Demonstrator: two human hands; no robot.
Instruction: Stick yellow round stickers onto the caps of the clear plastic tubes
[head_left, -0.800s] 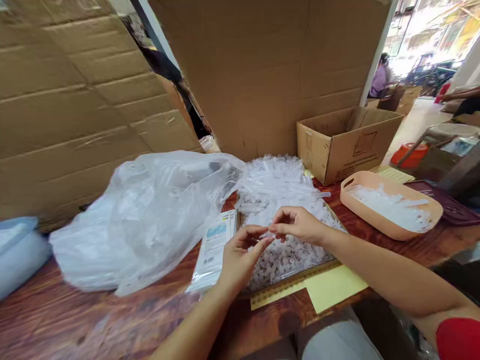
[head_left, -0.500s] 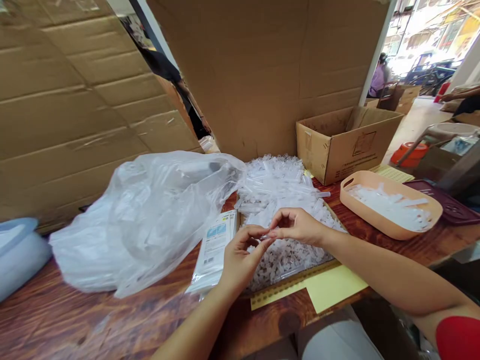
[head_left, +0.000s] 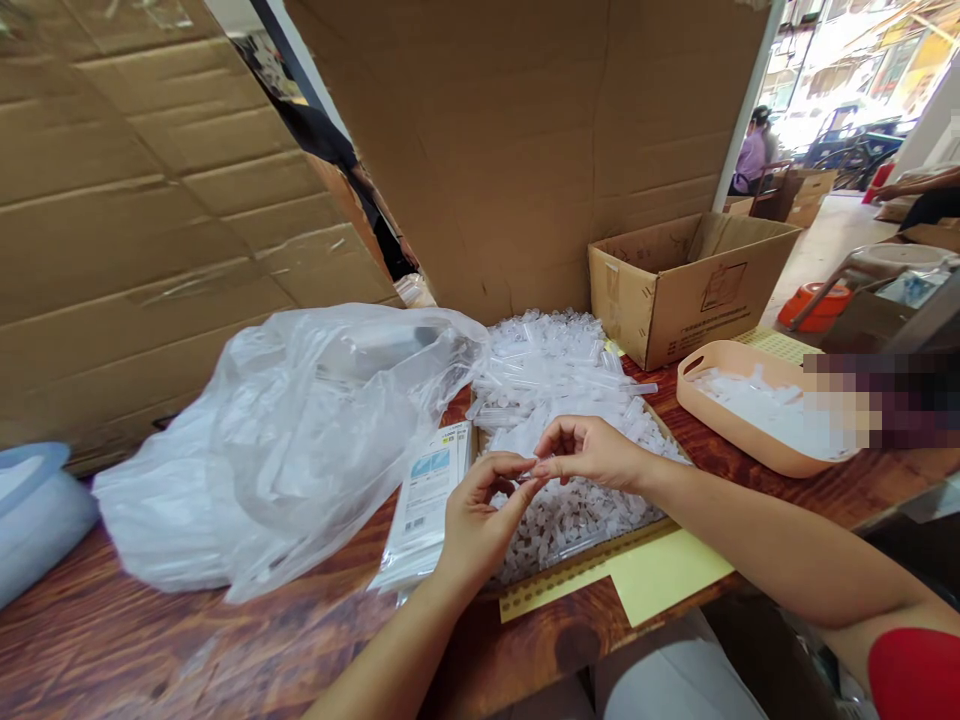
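Note:
Over a shallow tray heaped with small clear plastic pieces (head_left: 577,525), my left hand (head_left: 491,510) and my right hand (head_left: 589,455) meet at the fingertips. Each pinches with thumb and forefinger on something tiny between them, mostly hidden by the fingers; its kind cannot be made out. Behind the hands, longer clear plastic tubes (head_left: 525,375) lie on the heap. Left of the tray, close to my left wrist, is a stack of printed plastic packets (head_left: 424,500).
A large translucent plastic bag (head_left: 300,450) spreads over the wooden table (head_left: 225,660). At right stand an open cardboard box (head_left: 705,310) and a peach basket (head_left: 742,430) holding white pieces. Yellow sheets (head_left: 667,575) lie at the front edge. A person in purple (head_left: 750,160) sits far back.
The view has shifted very slightly. Both hands keep the same fingertip-to-fingertip pinch in nearly the same place.

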